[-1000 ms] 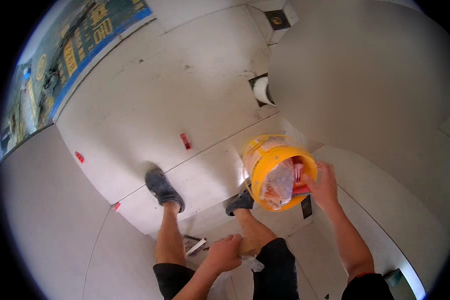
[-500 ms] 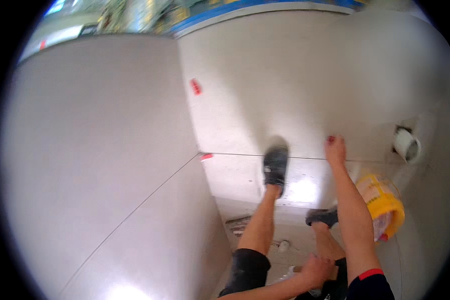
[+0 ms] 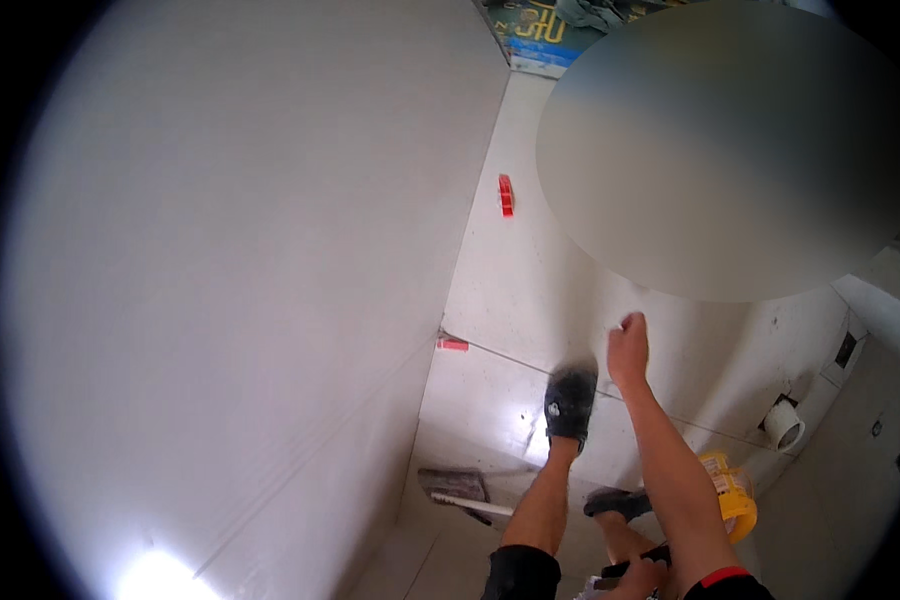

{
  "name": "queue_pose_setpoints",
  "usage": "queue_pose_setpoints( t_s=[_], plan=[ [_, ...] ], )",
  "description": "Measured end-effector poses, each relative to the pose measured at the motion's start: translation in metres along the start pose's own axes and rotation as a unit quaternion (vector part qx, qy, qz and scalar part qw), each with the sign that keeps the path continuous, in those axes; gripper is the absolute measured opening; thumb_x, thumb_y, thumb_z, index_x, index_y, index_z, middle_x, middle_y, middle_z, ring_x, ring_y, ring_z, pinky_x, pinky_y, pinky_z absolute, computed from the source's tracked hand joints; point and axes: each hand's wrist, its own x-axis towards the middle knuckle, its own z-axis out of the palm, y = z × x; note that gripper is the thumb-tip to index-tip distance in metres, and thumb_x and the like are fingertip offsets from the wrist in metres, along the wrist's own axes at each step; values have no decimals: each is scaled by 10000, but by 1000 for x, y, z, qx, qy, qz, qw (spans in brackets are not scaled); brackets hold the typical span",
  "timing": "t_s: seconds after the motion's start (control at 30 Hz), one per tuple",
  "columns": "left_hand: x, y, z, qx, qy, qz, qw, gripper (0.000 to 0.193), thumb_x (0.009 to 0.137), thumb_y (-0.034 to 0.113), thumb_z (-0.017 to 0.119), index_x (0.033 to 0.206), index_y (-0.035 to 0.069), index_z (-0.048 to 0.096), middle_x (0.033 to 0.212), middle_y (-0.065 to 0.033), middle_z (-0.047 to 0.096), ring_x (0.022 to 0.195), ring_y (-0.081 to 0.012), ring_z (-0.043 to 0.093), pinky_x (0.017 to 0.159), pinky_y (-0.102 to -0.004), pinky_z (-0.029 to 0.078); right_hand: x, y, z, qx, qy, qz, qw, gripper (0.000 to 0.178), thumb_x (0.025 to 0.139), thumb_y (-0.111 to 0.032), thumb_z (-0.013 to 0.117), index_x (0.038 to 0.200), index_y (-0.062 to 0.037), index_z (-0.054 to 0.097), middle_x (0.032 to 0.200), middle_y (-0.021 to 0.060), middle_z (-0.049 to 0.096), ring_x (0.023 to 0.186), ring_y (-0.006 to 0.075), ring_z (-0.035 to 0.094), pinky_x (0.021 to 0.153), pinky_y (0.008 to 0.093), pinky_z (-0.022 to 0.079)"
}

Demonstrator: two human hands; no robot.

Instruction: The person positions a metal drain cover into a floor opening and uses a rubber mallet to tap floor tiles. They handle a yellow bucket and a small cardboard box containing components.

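Observation:
My right hand point(image 3: 628, 352) is stretched out over the pale tiles, beyond my black shoe point(image 3: 572, 405). Its fingers are curled closed, and whatever they hold is hidden. Low in the picture, my left hand point(image 3: 642, 578) stays close to my thigh, its fingers bent round something dark and whitish that I cannot make out. A small red piece point(image 3: 452, 345) lies at the tile joint beside the large grey surface. Farther off, a second red piece point(image 3: 506, 196) rests on the pale tile.
The large grey surface point(image 3: 240, 250) fills the left side. A yellow bucket point(image 3: 740, 510) stands beside my right forearm. Beyond it, a white pipe end point(image 3: 787, 427) sticks out of a dark hole. A flat dark tool with a pale handle point(image 3: 455, 488) lies left of my leg. A blur covers the upper right.
The view has turned, so the red pieces sit farther right and the bucket lower. My right hand appears lower and farther left, still closed. My left hand remains near my thigh.

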Motion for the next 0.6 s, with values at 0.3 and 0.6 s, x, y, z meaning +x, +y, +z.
queue_pose_setpoints(
  t_s=[0.3,0.6],
  plan=[
    [2,-180,-86,-5,45,-100,994,352,845,208,612,1163,57,627,1055,-128,677,988,-262,649,772,-473,491,154,-214,116,-113,-75,-56,989,457,881,-348,640,1188,-55,471,1189,162,557,1023,351,611,831,467,507],
    [-13,-249,-101,-42,41,-159,986,370,832,210,626,1162,45,617,1064,-139,667,1000,-267,636,807,-451,482,47,-165,133,-13,-100,-87,991,320,827,-201,607,1082,-36,508,1068,195,536,923,406,595,796,498,500]
  ],
)
